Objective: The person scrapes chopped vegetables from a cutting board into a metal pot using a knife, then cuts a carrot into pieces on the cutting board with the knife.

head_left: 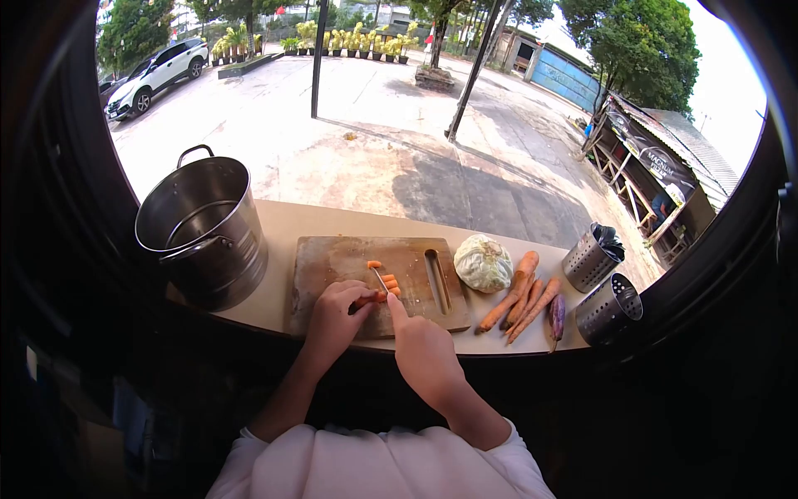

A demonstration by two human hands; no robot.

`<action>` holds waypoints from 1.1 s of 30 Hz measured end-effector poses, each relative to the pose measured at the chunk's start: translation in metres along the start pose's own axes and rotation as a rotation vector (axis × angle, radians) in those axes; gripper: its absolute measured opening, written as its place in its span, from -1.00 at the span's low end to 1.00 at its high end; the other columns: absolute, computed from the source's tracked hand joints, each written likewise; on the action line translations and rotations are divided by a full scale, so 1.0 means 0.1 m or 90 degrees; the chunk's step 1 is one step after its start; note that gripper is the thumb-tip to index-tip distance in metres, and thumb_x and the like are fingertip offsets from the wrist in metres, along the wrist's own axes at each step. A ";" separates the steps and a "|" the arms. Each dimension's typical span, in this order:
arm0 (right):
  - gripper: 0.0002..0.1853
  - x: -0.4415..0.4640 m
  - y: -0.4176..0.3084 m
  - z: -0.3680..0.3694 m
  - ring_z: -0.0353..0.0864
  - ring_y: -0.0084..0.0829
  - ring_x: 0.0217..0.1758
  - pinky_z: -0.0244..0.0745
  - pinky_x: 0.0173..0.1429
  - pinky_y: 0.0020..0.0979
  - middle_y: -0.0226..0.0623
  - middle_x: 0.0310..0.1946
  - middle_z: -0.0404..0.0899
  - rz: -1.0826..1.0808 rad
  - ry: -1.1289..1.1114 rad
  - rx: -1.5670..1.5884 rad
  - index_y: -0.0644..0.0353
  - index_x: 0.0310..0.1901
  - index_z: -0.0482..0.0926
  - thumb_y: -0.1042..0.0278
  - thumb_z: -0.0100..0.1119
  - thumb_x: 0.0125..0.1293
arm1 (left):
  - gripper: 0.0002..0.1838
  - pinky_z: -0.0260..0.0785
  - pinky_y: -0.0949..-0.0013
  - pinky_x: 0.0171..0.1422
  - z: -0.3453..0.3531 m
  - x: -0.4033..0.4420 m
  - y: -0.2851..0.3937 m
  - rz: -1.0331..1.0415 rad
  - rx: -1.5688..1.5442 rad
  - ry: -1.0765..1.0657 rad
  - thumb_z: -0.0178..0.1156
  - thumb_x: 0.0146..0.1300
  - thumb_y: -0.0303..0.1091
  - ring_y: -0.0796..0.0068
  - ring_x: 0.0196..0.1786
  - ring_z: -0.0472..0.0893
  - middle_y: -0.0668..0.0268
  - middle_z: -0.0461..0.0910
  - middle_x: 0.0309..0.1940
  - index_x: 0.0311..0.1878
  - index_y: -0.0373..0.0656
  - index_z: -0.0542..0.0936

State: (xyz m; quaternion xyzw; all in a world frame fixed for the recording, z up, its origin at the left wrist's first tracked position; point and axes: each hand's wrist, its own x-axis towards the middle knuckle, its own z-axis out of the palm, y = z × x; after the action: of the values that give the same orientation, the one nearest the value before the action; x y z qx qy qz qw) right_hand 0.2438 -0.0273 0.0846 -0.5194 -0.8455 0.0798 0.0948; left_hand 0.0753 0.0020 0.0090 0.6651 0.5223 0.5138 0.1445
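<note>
A wooden cutting board (332, 258) lies on the light counter. My right hand (420, 341) is closed round a knife (380, 279), its index finger stretched along the blade's back and the handle hidden in the palm. The blade points away to the upper left, among carrot pieces (391, 281) on the board. On the left of the blade, my left hand (339, 309) has its fingers bent together on a carrot piece (381, 296). A small carrot piece (374, 264) rests by the knife's tip.
At the left stands a large metal pot (237, 258). Right of the board are a cabbage (483, 264), several carrots (521, 291) and a purple vegetable (557, 316). Two perforated metal holders (582, 262) (605, 314) stand at the counter's right end.
</note>
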 end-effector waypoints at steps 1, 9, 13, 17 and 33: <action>-0.39 0.02 -0.01 0.01 0.72 -0.04 -0.31 0.63 -0.20 -0.11 0.00 -0.42 0.67 -0.002 0.003 0.000 0.34 0.43 0.32 0.60 0.01 0.30 | -0.79 0.53 0.21 0.08 0.00 0.00 0.00 0.000 -0.002 0.001 0.44 0.11 -0.51 0.14 -0.04 0.67 0.16 0.73 -0.14 -0.15 -0.26 0.73; -0.40 0.01 0.02 0.11 0.71 0.00 -0.33 0.63 -0.20 -0.08 0.01 -0.43 0.66 0.025 0.020 0.012 0.24 0.44 0.33 0.56 0.02 0.34 | -0.77 0.58 0.32 -0.04 0.00 -0.01 0.00 0.023 0.027 0.000 0.45 0.14 -0.51 0.26 -0.12 0.70 0.14 0.71 -0.10 -0.12 -0.28 0.73; -0.40 -0.06 0.08 0.32 0.71 -0.02 -0.38 0.62 -0.25 -0.08 -0.01 -0.45 0.65 0.030 0.079 0.012 0.17 0.46 0.32 0.51 0.04 0.37 | -0.77 0.57 0.32 -0.03 -0.01 0.00 0.02 0.022 0.035 -0.001 0.45 0.13 -0.52 0.24 -0.11 0.70 0.13 0.71 -0.11 -0.12 -0.28 0.73; -0.39 -0.04 0.14 0.38 0.71 -0.04 -0.39 0.62 -0.26 -0.11 -0.02 -0.47 0.64 0.008 0.106 0.032 0.14 0.48 0.31 0.52 0.05 0.37 | -0.78 0.57 0.32 -0.01 -0.03 0.01 0.05 -0.006 0.016 -0.015 0.45 0.13 -0.51 0.23 -0.11 0.70 0.12 0.71 -0.11 -0.12 -0.28 0.73; -0.52 -0.06 0.19 0.47 0.70 0.07 -0.29 0.57 -0.22 -0.04 0.08 -0.37 0.67 0.040 0.119 0.108 0.06 0.40 0.41 0.34 0.12 0.48 | -0.83 0.52 0.31 -0.06 -0.04 0.03 0.07 -0.039 -0.031 -0.024 0.42 0.19 -0.44 0.24 -0.18 0.69 0.16 0.70 -0.23 -0.18 -0.29 0.71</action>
State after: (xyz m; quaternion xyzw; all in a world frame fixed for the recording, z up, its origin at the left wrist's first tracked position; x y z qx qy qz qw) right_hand 0.2519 -0.0259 0.0340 -0.5409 -0.8066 0.1050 0.2140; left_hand 0.0752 0.0003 0.0172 0.6546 0.5270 0.5089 0.1865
